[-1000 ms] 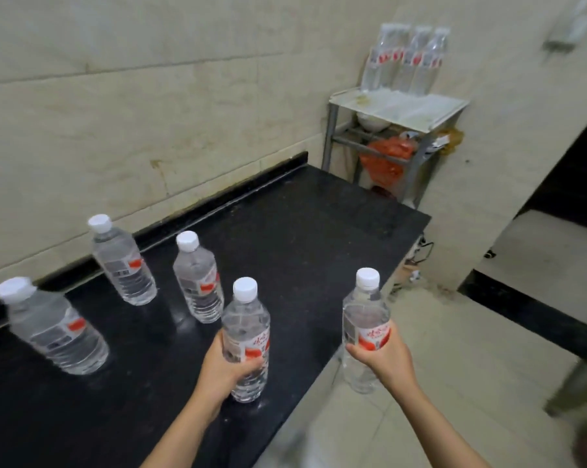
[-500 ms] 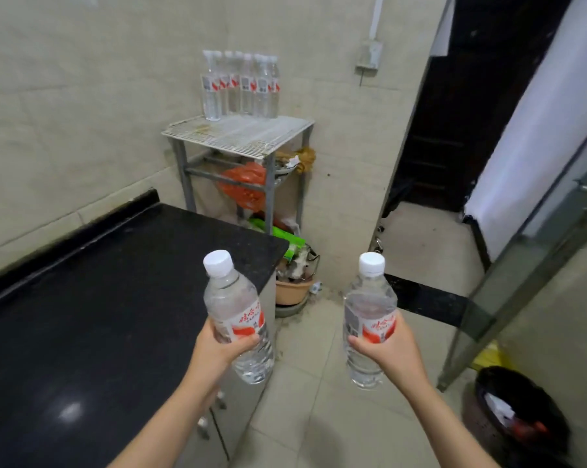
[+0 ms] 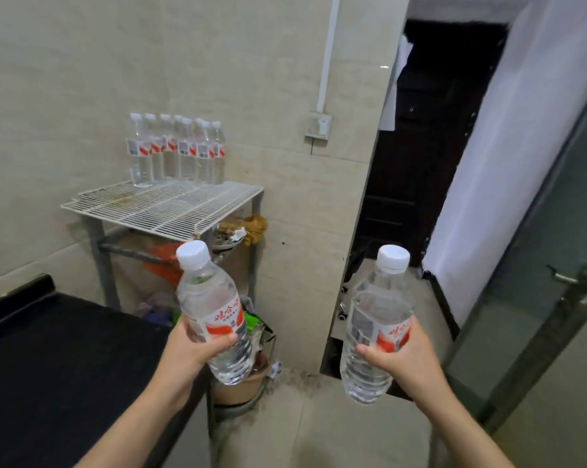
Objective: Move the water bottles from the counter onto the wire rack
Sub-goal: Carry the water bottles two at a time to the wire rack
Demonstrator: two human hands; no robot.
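My left hand [image 3: 192, 349] grips a clear water bottle [image 3: 211, 309] with a white cap and red label, tilted slightly left, held past the end of the black counter [image 3: 59, 359]. In my right hand [image 3: 400, 359] is a second, upright water bottle [image 3: 375, 319], held over the tiled floor. The white wire rack [image 3: 163, 209] stands ahead against the wall, above and beyond both bottles. Several water bottles [image 3: 177, 153] stand in a cluster at the back of the rack's top. The front of the rack top is bare.
Under the rack are an orange bag [image 3: 162, 265], a rag [image 3: 255, 226] and a clay pot [image 3: 241, 386]. A dark doorway [image 3: 420, 146] opens to the right of the wall corner, and a glass door with a handle [image 3: 569, 278] stands at far right. A wall switch [image 3: 317, 125] is above.
The view has swung right and closer to the rack. Both bottles have left the counter and travelled with my hands toward the rack. The bottles still on the counter have dropped out of view.
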